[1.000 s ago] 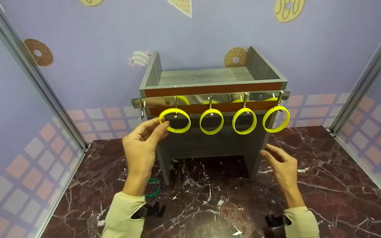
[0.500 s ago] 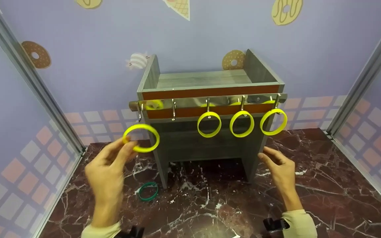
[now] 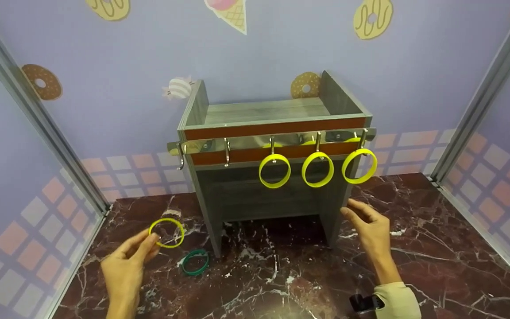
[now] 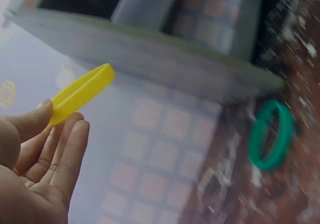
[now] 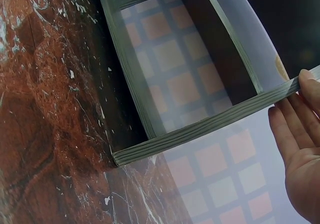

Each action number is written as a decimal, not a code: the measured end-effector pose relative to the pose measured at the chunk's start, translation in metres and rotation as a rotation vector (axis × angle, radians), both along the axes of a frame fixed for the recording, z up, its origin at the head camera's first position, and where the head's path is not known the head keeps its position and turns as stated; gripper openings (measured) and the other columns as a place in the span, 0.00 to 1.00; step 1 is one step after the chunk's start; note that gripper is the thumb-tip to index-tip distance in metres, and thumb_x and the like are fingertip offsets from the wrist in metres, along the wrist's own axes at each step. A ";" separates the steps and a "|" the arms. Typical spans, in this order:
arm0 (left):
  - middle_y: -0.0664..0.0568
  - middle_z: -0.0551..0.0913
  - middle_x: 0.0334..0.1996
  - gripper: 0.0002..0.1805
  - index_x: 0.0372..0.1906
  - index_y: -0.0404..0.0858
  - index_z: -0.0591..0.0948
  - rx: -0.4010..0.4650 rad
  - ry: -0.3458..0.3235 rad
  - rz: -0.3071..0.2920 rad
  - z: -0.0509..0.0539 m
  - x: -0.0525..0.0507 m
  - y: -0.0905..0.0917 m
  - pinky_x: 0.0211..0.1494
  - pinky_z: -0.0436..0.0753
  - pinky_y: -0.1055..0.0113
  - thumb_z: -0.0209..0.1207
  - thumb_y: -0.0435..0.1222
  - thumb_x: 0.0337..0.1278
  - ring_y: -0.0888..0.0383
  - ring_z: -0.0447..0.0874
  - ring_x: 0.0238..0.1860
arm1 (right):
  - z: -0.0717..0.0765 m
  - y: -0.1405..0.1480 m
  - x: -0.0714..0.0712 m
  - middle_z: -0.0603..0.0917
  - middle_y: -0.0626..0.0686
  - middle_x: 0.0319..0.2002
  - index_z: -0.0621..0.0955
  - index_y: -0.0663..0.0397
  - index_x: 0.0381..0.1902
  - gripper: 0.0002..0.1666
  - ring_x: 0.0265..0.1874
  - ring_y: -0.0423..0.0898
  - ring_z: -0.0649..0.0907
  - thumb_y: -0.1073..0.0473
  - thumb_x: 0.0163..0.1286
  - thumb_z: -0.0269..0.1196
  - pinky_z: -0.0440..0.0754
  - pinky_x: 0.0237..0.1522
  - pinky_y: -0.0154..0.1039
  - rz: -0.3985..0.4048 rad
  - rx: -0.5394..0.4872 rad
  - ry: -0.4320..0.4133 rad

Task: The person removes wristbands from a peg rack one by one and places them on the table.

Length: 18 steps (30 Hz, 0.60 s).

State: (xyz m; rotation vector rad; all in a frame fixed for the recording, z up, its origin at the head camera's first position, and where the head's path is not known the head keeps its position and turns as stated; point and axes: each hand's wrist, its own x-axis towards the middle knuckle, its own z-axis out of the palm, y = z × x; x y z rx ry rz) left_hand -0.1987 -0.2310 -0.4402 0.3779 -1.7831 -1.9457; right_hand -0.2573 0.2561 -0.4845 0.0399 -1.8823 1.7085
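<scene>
Between thumb and fingers my left hand pinches a yellow ring, held above the table left of the grey wooden rack. In the left wrist view the yellow ring shows edge-on at the fingertips. My right hand grips the front edge of the rack's right side panel; the right wrist view shows the thumb on one face of that panel and fingers on the other. Three more yellow rings hang from hooks on the metal rail, one being the middle ring. Two left hooks hold nothing.
A green ring lies on the dark red marbled table, near the rack's left foot. Patterned wall panels enclose the table at the back and both sides.
The left hand has taken the yellow ring off the second hook from the left and carried it left and down. The right hand stays on the rack's side panel.
</scene>
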 end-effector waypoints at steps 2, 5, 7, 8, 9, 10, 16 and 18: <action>0.52 0.93 0.34 0.20 0.58 0.24 0.84 -0.039 -0.072 0.008 -0.014 0.000 -0.009 0.43 0.92 0.66 0.72 0.29 0.65 0.59 0.93 0.32 | -0.001 -0.002 0.000 0.92 0.45 0.43 0.89 0.68 0.52 0.16 0.38 0.38 0.89 0.71 0.67 0.74 0.88 0.41 0.28 0.007 -0.003 0.001; 0.51 0.93 0.35 0.21 0.60 0.24 0.83 -0.079 -0.153 0.015 -0.034 0.000 -0.020 0.43 0.92 0.67 0.72 0.31 0.67 0.60 0.92 0.31 | -0.002 -0.003 0.001 0.92 0.44 0.43 0.89 0.68 0.53 0.16 0.38 0.39 0.89 0.71 0.67 0.74 0.88 0.41 0.28 0.016 -0.008 0.000; 0.48 0.92 0.35 0.22 0.61 0.23 0.82 -0.093 -0.188 0.016 -0.045 0.000 -0.028 0.42 0.92 0.67 0.71 0.31 0.67 0.59 0.92 0.30 | -0.002 -0.004 0.001 0.92 0.44 0.43 0.88 0.68 0.54 0.17 0.38 0.38 0.89 0.71 0.68 0.74 0.88 0.41 0.27 0.020 -0.007 -0.010; 0.47 0.92 0.36 0.22 0.61 0.22 0.82 -0.101 -0.207 0.017 -0.050 -0.001 -0.031 0.42 0.92 0.67 0.71 0.31 0.68 0.59 0.92 0.30 | -0.002 -0.004 0.001 0.92 0.45 0.43 0.88 0.68 0.54 0.17 0.39 0.38 0.90 0.71 0.68 0.74 0.88 0.41 0.28 0.023 -0.011 -0.014; 0.46 0.92 0.36 0.22 0.61 0.22 0.82 -0.110 -0.226 0.017 -0.055 -0.001 -0.033 0.42 0.92 0.66 0.70 0.31 0.68 0.58 0.92 0.31 | -0.002 -0.004 0.002 0.92 0.45 0.43 0.88 0.68 0.54 0.17 0.39 0.38 0.90 0.71 0.68 0.74 0.88 0.41 0.28 0.026 -0.014 -0.018; 0.45 0.92 0.36 0.22 0.61 0.22 0.82 -0.118 -0.247 0.018 -0.060 -0.001 -0.035 0.42 0.92 0.66 0.70 0.31 0.69 0.58 0.92 0.31 | -0.002 -0.004 0.002 0.92 0.45 0.43 0.88 0.68 0.54 0.17 0.39 0.38 0.90 0.71 0.68 0.74 0.88 0.41 0.28 0.026 -0.017 -0.024; 0.40 0.91 0.37 0.21 0.59 0.20 0.81 -0.142 -0.324 0.011 -0.081 -0.004 -0.042 0.39 0.93 0.65 0.70 0.30 0.69 0.55 0.92 0.31 | -0.001 -0.001 0.003 0.92 0.47 0.44 0.88 0.67 0.55 0.17 0.38 0.37 0.89 0.70 0.69 0.74 0.87 0.40 0.27 0.012 -0.012 -0.035; 0.40 0.91 0.36 0.22 0.59 0.20 0.81 -0.136 -0.345 -0.001 -0.086 -0.004 -0.044 0.38 0.93 0.65 0.70 0.31 0.69 0.55 0.92 0.30 | 0.000 0.000 0.003 0.92 0.47 0.44 0.88 0.66 0.55 0.17 0.38 0.37 0.89 0.69 0.69 0.74 0.86 0.39 0.26 0.005 -0.002 -0.034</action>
